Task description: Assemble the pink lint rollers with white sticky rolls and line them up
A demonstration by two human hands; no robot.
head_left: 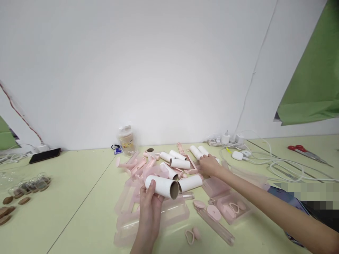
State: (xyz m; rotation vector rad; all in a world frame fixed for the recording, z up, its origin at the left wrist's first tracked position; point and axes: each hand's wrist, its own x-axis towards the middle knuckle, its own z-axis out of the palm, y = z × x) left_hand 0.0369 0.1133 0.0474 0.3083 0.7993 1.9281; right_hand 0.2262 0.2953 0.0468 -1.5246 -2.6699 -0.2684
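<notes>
My left hand (151,199) grips a white cardboard tube (160,186) with a brown inside, its open end toward the right. The tube is raised over a heap of pink plastic parts. My right hand (208,165) reaches into the heap's right side with curled fingers; what they hold is hidden. Beyond that hand lie a pair of white tubes (196,153). Another white tube (190,183) rests between my hands, and several more lie behind it. Nearest me are a translucent pink tray (174,211), a clear pink rod (215,225) and a pink heart-shaped ring (189,237).
Red-handled scissors (302,150) and white charger cables (275,162) lie to the right. A bagged cup (127,141) stands by the wall. At left are a black phone (45,155) and several small glass domes (31,184). A translucent pink box (233,208) holds small parts.
</notes>
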